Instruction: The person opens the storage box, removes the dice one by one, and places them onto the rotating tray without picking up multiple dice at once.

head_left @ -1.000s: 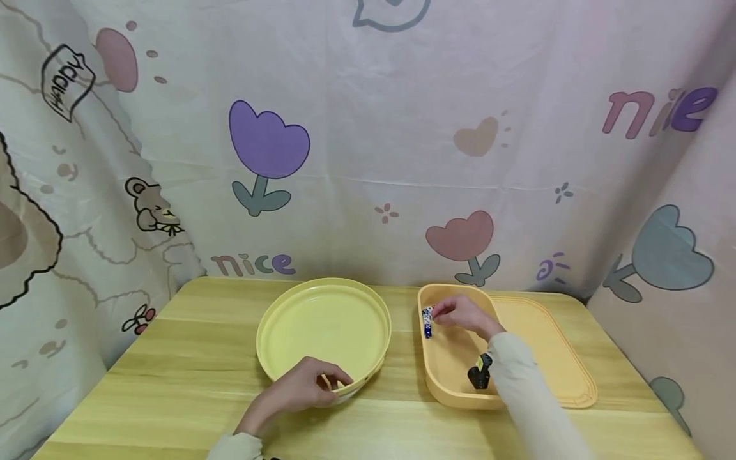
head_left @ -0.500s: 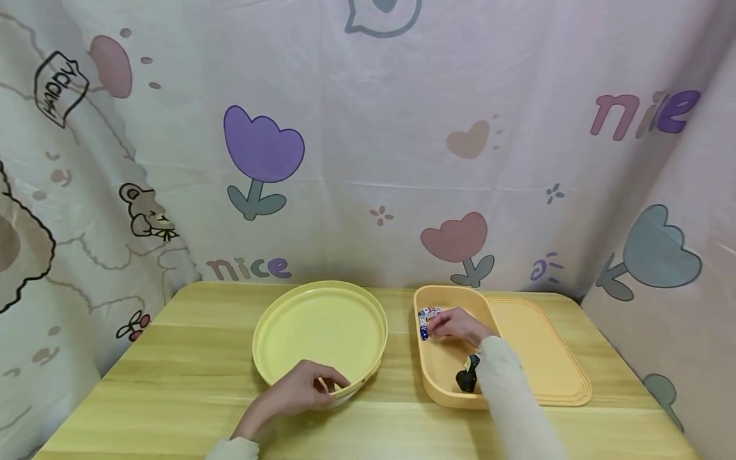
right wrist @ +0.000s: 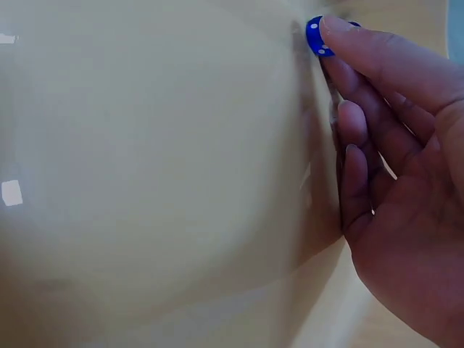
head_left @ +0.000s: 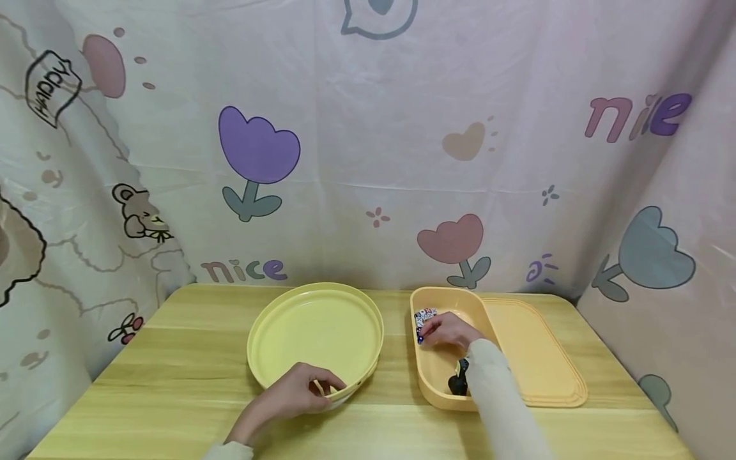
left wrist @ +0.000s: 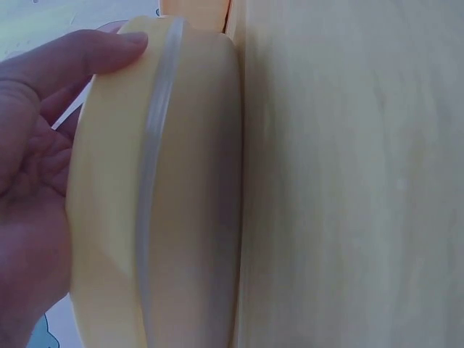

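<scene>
A round yellow container (head_left: 322,332) with a raised rim stands left of the middle of the table. My left hand (head_left: 301,391) grips its near rim; in the left wrist view the thumb (left wrist: 119,49) lies on the side wall, above a pale band. Inside the orange rectangular box (head_left: 434,383), my right hand (head_left: 451,330) pinches a blue die (right wrist: 317,36) with white dots beside the wall. White patterned dice (head_left: 425,314) form a row behind those fingers, in the box's far left corner. The hand partly hides the blue dice.
A flat orange lid (head_left: 535,351) lies at the right of the box, partly behind it. A small black device (head_left: 458,381) hangs at my right wrist over the box. Behind the wooden table (head_left: 213,326) hangs a printed curtain (head_left: 345,115).
My right hand has moved toward me along the box's left wall, from the white dice to the blue ones. The left hand keeps its grip on the rim. The head view has shifted slightly.
</scene>
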`<state>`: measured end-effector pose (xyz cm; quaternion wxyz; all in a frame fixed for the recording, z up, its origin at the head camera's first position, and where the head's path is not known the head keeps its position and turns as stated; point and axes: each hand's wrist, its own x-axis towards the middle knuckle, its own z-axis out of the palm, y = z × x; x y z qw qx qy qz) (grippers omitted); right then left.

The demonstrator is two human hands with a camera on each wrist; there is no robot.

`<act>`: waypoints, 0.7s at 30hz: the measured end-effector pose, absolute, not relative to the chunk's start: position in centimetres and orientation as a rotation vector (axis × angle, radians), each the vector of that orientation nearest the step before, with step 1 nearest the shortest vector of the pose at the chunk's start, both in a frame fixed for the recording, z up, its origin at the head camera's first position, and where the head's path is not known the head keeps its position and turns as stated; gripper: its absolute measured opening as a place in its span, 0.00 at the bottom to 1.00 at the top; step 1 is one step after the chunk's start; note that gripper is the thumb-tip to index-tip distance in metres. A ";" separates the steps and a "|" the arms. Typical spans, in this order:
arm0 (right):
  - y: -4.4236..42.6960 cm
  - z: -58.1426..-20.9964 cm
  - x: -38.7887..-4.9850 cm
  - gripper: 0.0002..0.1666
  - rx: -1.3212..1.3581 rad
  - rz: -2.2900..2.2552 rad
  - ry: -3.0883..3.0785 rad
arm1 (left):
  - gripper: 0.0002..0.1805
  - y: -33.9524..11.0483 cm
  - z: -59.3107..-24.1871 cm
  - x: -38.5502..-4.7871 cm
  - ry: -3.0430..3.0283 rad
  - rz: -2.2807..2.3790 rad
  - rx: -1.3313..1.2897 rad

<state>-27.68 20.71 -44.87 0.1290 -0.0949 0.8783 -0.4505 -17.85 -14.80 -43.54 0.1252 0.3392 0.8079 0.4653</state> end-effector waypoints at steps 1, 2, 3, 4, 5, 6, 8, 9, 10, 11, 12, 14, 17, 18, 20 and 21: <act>20.6 -44.9 -27.7 0.12 -0.271 -1.305 2.556 | 0.12 -14.8 -43.5 -17.8 2.357 1.354 0.987; 20.5 -44.9 -27.7 0.11 -0.270 -1.297 2.562 | 0.12 -14.8 -43.6 -17.8 2.360 1.352 0.986; 20.4 -45.0 -27.7 0.11 -0.273 -1.289 2.568 | 0.12 -14.8 -43.6 -17.8 2.361 1.351 0.983; 20.4 -45.0 -27.7 0.11 -0.278 -1.285 2.571 | 0.12 -14.8 -43.6 -17.8 2.362 1.351 0.984; 20.4 -45.0 -27.7 0.11 -0.279 -1.291 2.565 | 0.12 -14.8 -43.6 -17.8 2.363 1.350 0.985; 20.4 -45.0 -27.8 0.11 -0.272 -1.297 2.558 | 0.12 -14.8 -43.6 -17.9 2.365 1.350 0.988; 20.5 -45.0 -27.8 0.10 -0.281 -1.300 2.550 | 0.12 -14.8 -43.6 -17.8 2.367 1.350 0.993; 20.5 -45.0 -27.8 0.10 -0.283 -1.295 2.549 | 0.12 -14.8 -43.6 -17.8 2.368 1.351 0.995; 20.5 -45.0 -27.9 0.10 -0.282 -1.296 2.542 | 0.12 -14.8 -43.6 -17.8 2.369 1.350 0.999; 20.5 -45.0 -27.9 0.10 -0.282 -1.288 2.544 | 0.12 -14.8 -43.5 -17.8 2.371 1.350 1.001; 20.5 -45.0 -27.9 0.09 -0.286 -1.272 2.553 | 0.12 -14.8 -43.5 -17.8 2.371 1.350 1.003; 20.5 -45.0 -28.0 0.09 -0.297 -1.239 2.572 | 0.12 -14.8 -43.5 -17.8 2.371 1.349 1.005; 20.5 -45.0 -28.1 0.08 -0.302 -1.201 2.597 | 0.12 -14.8 -43.5 -17.8 2.372 1.348 1.005; 20.6 -45.1 -28.2 0.08 -0.305 -1.191 2.602 | 0.12 -14.8 -43.5 -17.8 2.371 1.348 1.006; 20.6 -45.1 -28.2 0.08 -0.314 -1.184 2.601 | 0.12 -14.8 -43.5 -17.8 2.367 1.348 1.009; 20.7 -45.2 -28.1 0.08 -0.314 -1.190 2.595 | 0.12 -14.8 -43.6 -17.8 2.364 1.351 1.009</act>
